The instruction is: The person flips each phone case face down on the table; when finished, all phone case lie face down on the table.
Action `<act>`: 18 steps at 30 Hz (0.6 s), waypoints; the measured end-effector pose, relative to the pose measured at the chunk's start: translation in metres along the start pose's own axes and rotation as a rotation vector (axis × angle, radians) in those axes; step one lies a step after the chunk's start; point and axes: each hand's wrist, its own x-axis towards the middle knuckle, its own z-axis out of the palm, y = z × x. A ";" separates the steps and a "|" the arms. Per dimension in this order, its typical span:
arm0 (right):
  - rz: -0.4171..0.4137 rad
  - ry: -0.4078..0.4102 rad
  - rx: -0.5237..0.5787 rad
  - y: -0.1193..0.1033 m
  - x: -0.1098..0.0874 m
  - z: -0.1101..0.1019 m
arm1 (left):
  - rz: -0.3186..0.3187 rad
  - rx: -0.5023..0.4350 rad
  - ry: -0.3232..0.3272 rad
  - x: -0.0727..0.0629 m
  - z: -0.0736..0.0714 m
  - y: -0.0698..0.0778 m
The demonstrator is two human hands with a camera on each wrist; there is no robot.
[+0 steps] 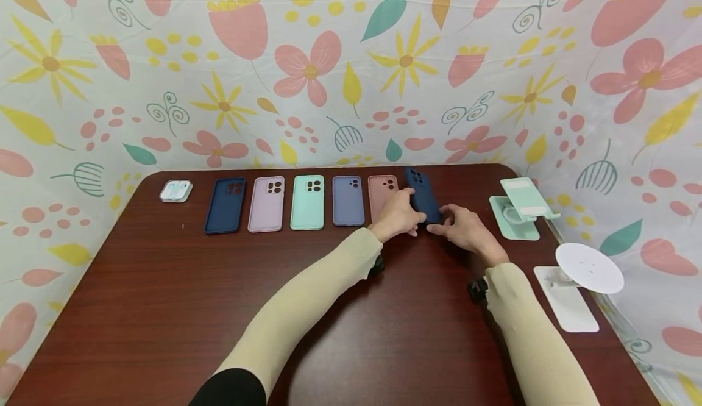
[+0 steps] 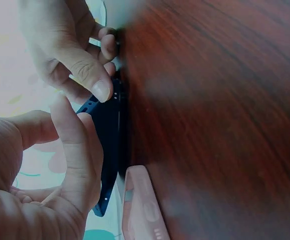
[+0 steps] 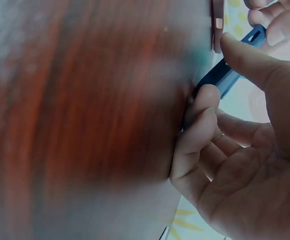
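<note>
A dark blue phone case is at the right end of a row of cases, turned slightly askew. My left hand holds its left side, reaching over the lower part of a pink phone case. At its near right corner, my right hand pinches the edge between thumb and fingers. In the right wrist view, the blue case is tilted, with the right thumb on its upper side. The left wrist view shows its edge between both hands, beside the pink case.
Further left lie a blue-violet case, a mint case, a lilac case, another navy case and a small clear box. A green stand and a white stand are on the right of the brown table.
</note>
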 end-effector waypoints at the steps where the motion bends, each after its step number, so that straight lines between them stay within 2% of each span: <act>1: 0.004 0.000 0.003 0.000 0.000 0.000 | -0.010 0.015 -0.002 0.005 0.003 -0.003; 3: 0.011 0.003 0.007 0.002 0.000 0.001 | -0.034 0.018 -0.023 0.014 0.006 -0.007; 6: 0.020 0.008 0.010 0.002 -0.002 0.001 | -0.063 0.048 -0.030 0.036 0.016 -0.021; 10: 0.033 0.013 0.016 0.004 -0.004 0.000 | -0.074 0.083 -0.040 0.058 0.027 -0.035; 15: 0.051 0.010 0.024 0.006 -0.005 -0.001 | -0.076 0.115 -0.068 0.066 0.031 -0.039; 18: 0.058 0.009 0.023 0.007 -0.006 -0.002 | -0.082 0.133 -0.085 0.066 0.033 -0.038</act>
